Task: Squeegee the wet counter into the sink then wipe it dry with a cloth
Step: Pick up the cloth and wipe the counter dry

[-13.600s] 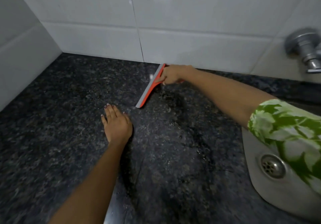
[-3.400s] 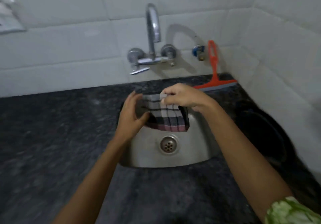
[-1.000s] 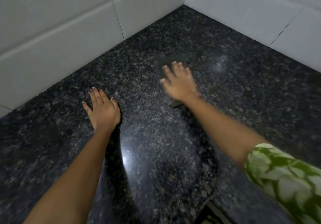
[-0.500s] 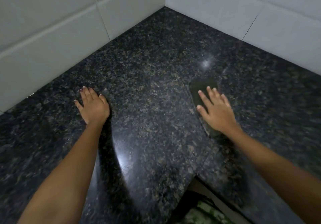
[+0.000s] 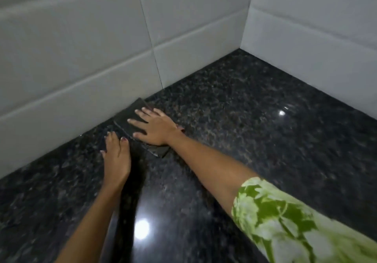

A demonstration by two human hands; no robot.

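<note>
counter (image 5: 255, 120): dark speckled granite, I'm seeing shiny light glare on it
cloth (image 5: 130, 115): dark, folded flat, right by the tiled wall
left hand (image 5: 116, 156): flat on the stone beside the cloth

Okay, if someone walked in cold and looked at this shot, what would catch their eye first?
Probably the right hand pressed flat on a dark folded cloth against the white tiled wall at the counter's left edge. Next, the left hand resting flat on the glossy black granite counter just beside it, and the green leafy sleeve at lower right.
</note>
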